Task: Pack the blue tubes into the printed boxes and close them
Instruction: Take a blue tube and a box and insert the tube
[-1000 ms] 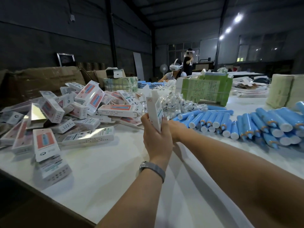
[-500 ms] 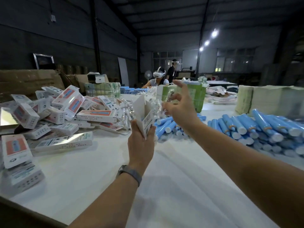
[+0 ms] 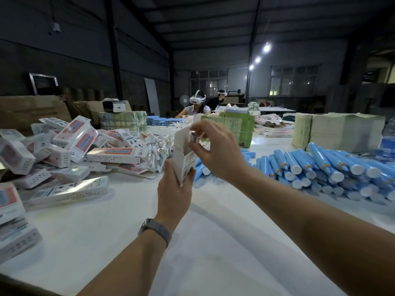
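Note:
My left hand (image 3: pixel 174 189) grips a white printed box (image 3: pixel 183 155) upright at the middle of the view, its top flap open. My right hand (image 3: pixel 215 150) pinches a small clear plastic packet (image 3: pixel 194 136) at the box's open top. Several blue tubes (image 3: pixel 320 165) with white caps lie in a pile on the white table (image 3: pixel 128 231) at the right. More blue tubes (image 3: pixel 201 169) lie just behind the box. Closed printed boxes (image 3: pixel 70 150) are heaped at the left.
Clear packets (image 3: pixel 157 150) lie heaped behind the box pile. Green cartons (image 3: pixel 239 127) and stacked flat sheets (image 3: pixel 337 131) stand at the back. Two people wearing headsets (image 3: pixel 197 103) work at the far end. Cardboard boxes (image 3: pixel 32 112) line the left.
My right hand rose from the packet heap holding a small clear packet and brought it left to the top of the box. My left hand kept holding the box.

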A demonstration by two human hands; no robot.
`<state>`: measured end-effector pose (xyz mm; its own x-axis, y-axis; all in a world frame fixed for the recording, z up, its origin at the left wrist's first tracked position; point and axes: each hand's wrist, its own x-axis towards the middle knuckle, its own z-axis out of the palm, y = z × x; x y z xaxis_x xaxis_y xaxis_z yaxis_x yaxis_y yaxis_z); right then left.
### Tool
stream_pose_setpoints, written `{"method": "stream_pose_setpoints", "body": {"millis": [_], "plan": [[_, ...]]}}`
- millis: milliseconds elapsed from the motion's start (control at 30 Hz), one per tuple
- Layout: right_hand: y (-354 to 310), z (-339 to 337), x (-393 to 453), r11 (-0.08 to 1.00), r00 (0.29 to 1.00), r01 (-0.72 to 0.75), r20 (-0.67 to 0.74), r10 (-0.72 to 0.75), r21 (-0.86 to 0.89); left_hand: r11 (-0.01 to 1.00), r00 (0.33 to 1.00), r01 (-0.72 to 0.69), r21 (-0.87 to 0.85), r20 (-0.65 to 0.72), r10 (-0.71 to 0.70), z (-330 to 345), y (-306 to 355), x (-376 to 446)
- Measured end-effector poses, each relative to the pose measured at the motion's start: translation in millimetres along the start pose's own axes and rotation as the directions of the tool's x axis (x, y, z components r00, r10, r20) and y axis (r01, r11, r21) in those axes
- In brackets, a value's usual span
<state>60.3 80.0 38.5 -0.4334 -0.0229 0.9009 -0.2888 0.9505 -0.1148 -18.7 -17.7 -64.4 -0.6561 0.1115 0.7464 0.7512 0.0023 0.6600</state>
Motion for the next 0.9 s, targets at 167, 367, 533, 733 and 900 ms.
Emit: {"method": "stream_pose_setpoints", "body": {"millis": [167, 367, 533, 733, 900], "plan": [[5.7, 5.5, -13.9, 1.000, 0.999, 0.027, 0.032, -0.027, -0.009, 0.999, 0.999, 0.024, -0.029, 0.032, -0.023, 1.0, 0.4, 0.3], [-9.9, 25.0, -23.9, 0.823, 0.923, -0.385, 0.181, 0.339, 0.419, 0.970, 0.992, 0.061, -0.234, 0.118, -0.034, 0.6, -2.8, 0.0], [-18.9, 36.1, -34.7, 0.606, 0.879, -0.450, 0.209, 0.428, 0.656, 0.922, 0.989, 0.102, -0.373, 0.137, -0.054, -0.6, -2.8, 2.1], [-22.3, 43.3, -39.2, 0.668, 0.890, -0.421, 0.134, 0.437, 0.614, 0.949, 0.997, 0.035, -0.314, 0.072, -0.013, -3.8, 12.3, 2.6], [-23.8, 47.9, -40.6, 0.653, 0.874, -0.432, 0.111, 0.473, 0.622, 0.976, 0.998, -0.050, -0.214, 0.034, 0.058, -7.9, 16.0, 3.3]]}}
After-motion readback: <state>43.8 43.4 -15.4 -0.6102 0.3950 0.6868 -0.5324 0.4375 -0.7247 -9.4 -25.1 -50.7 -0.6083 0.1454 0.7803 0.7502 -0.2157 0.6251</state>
